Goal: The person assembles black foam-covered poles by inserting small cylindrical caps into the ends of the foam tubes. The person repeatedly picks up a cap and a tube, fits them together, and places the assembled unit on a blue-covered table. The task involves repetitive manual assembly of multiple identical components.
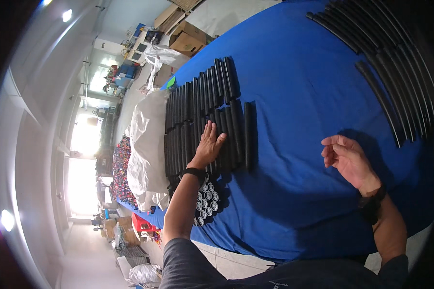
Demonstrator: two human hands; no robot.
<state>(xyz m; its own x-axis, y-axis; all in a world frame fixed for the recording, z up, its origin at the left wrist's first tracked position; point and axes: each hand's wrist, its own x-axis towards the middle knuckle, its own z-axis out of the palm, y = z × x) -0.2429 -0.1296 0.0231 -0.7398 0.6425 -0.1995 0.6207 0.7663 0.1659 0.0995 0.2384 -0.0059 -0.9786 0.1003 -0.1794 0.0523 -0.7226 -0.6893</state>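
Observation:
My left hand (209, 146) lies flat, fingers stretched, on a block of black tubes (236, 132) set side by side on a blue cloth (294, 96). Another row of black tubes (219, 79) adjoins it on the far side. One tube (248, 137) lies slightly apart at the block's right edge. Above the cloth, right of these rows, my right hand (345, 156) has its fingers loosely curled in, with nothing visible in them. Beside my left forearm, a cluster of round pieces with white ends (208, 195) sits at the near end of the block.
More long black tubes (378, 98) lie in rows at the right. White plastic sheeting (147, 149) covers the table's left part, beside a heap of small multicoloured pieces (122, 161). Cardboard boxes (188, 41) stand beyond the table; a red stool (142, 224) is at the lower left.

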